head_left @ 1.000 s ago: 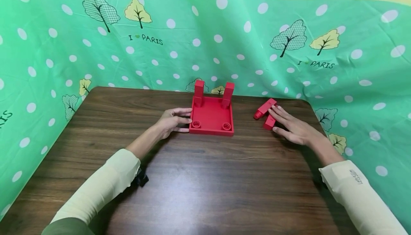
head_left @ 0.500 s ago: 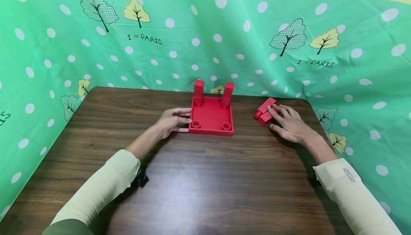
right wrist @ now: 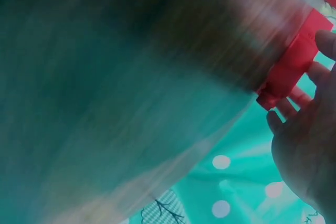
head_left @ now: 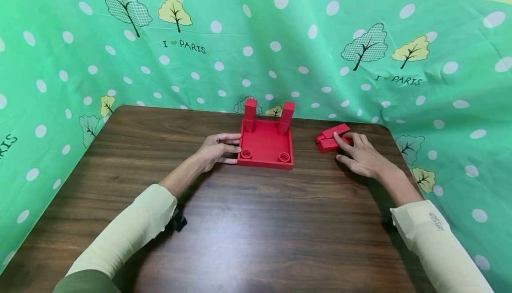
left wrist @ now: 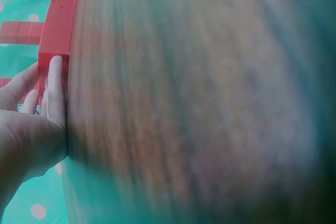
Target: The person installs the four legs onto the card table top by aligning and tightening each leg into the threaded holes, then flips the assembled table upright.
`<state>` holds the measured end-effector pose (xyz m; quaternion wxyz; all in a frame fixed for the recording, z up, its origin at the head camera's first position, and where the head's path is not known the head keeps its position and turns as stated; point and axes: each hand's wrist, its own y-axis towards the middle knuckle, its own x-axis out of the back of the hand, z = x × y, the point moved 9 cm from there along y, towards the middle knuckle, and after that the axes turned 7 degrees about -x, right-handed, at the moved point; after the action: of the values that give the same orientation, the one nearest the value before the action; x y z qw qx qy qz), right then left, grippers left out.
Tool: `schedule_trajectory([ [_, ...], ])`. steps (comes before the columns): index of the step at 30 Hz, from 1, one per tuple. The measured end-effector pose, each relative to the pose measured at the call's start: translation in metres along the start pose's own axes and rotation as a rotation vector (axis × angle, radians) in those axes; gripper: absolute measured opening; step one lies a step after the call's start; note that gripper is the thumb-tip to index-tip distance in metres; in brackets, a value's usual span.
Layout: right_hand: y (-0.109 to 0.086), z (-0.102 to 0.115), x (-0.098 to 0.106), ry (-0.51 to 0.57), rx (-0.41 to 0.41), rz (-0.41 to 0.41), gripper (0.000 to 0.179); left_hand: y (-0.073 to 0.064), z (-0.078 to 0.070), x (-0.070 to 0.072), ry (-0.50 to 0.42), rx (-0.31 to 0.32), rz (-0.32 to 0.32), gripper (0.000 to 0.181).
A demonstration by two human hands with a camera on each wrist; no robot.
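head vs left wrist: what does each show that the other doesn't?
Head only: the right hand touching two loose red blocks, the red tray's two upright posts and two round sockets, both sleeves, the green cloth's tree print.

Left wrist only: a close look at fingers lying flat along the tray's side wall.

Both: left hand against the red tray on the wooden table.

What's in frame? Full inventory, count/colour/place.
square tray: 1, red, table centre-back, two round sockets at its near edge
upright legs: 2, red, standing in tray's far corners
loose legs: 2, red, lying on table right of tray
table: 1, dark wood
cloth: 1, green, dotted, tree print, behind and beside the table
left hand: fingers straight against tray's left side
right hand: fingers touching loose legs
sleeves: 2, cream
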<state>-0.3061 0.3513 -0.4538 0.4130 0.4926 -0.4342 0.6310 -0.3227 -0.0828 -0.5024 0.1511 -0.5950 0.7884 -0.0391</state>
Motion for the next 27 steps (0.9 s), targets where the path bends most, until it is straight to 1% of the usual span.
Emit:
schedule_trajectory([
  [4,-0.001,0.008,-0.001,0.014,-0.001,0.019,0.076,0.0,-0.001,0.0,0.002,0.001,-0.006,0.063],
  [6,-0.001,0.012,-0.001,0.016,0.006,0.015,0.077,0.001,-0.001,0.0,0.003,0.003,-0.008,0.063],
  [12,-0.003,0.03,0.002,0.038,0.067,-0.036,0.078,0.0,0.0,0.0,0.004,0.006,-0.009,0.064],
  [16,0.004,0.039,0.009,0.117,0.098,-0.086,0.074,0.0,0.0,0.001,0.0,0.007,-0.008,0.064],
  [20,0.015,0.041,0.015,0.214,0.095,-0.123,0.063,0.0,-0.001,0.002,-0.005,0.009,-0.013,0.063],
  [23,0.022,0.04,0.014,0.255,0.076,-0.108,0.059,0.001,-0.001,0.002,-0.006,0.013,-0.014,0.063],
  [27,0.029,0.039,0.009,0.29,0.047,-0.05,0.062,0.002,0.0,0.001,-0.005,0.015,-0.011,0.062],
])
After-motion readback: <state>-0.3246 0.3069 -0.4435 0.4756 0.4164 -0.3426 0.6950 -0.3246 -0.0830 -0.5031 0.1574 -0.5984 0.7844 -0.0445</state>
